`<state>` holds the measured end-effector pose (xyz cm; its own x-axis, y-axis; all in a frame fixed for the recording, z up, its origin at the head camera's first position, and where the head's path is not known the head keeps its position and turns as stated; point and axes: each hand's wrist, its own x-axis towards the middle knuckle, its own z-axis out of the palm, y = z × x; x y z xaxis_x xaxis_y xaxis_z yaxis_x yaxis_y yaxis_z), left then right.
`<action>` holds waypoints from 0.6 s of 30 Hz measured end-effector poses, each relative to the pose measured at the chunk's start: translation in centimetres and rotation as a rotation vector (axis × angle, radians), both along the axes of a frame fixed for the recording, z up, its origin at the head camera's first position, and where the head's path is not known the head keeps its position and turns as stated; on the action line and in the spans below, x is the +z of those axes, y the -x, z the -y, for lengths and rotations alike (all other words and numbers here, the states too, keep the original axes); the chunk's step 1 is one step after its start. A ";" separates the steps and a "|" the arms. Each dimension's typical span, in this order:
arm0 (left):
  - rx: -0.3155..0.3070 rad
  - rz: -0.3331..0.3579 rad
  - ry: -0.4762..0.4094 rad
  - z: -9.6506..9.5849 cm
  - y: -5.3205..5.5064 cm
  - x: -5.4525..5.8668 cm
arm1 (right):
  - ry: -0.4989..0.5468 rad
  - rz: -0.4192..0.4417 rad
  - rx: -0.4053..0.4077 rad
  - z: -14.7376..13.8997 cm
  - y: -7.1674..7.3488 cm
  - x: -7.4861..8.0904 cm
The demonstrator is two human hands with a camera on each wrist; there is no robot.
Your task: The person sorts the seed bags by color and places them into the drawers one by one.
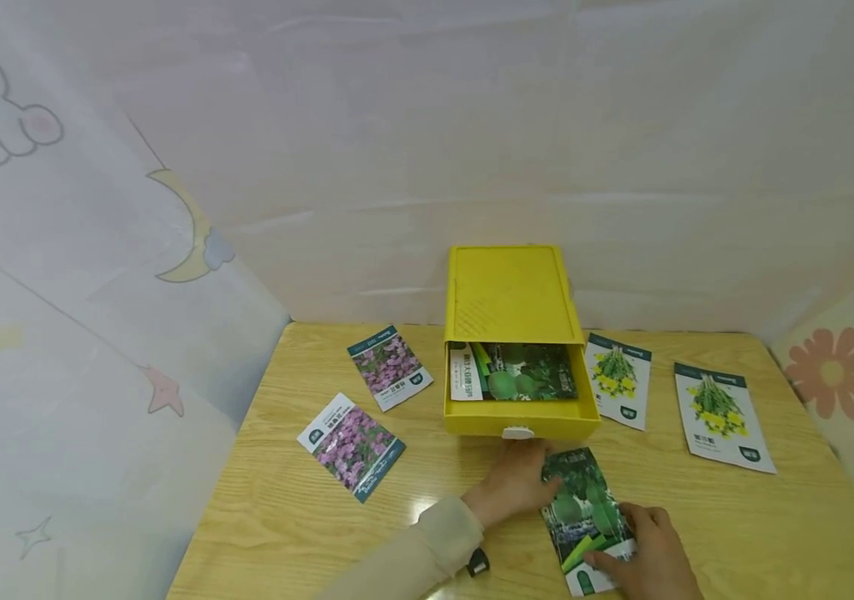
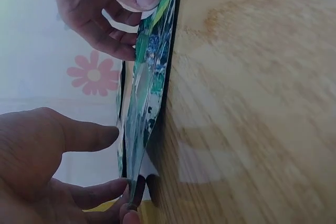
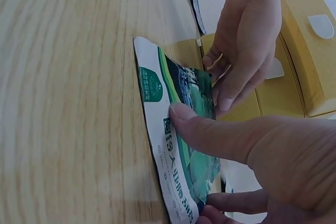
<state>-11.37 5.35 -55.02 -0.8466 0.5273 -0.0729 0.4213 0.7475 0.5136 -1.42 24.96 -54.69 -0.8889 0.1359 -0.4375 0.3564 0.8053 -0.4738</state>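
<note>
A green seed packet (image 1: 584, 504), with round green vegetables pictured on it, is at the table's front, right of centre. My right hand (image 1: 651, 554) grips its lower right side; the thumb (image 3: 191, 121) lies on the printed face and the other fingers are at the edge. At the packet's upper left edge is my left hand (image 1: 516, 479), its fingers (image 2: 100, 195) curled about the end. Just behind it stands a yellow drawer box (image 1: 512, 292), its drawer (image 1: 524, 425) pulled out. Similar green packets (image 1: 524, 371) lie inside the drawer.
Two purple-flower packets (image 1: 389, 367) (image 1: 352, 446) lie left of the box. Right of it are two yellow-flower packets, one (image 1: 617, 379) close beside the drawer and another (image 1: 722, 417) farther right. A pale printed curtain (image 1: 367, 208) hangs behind the wooden table (image 1: 262, 508).
</note>
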 end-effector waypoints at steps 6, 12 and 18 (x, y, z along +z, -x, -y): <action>-0.018 -0.044 -0.031 0.3 0.2 -0.2 | 0.017 0.027 0.020 -0.2 0.2 0.0; -0.006 0.106 -0.080 0.8 0.6 0.0 | 0.062 0.013 0.031 -0.3 0.0 0.3; 0.024 0.378 -0.225 1.9 1.2 -0.2 | 0.121 -0.028 -0.033 -0.5 -0.5 0.2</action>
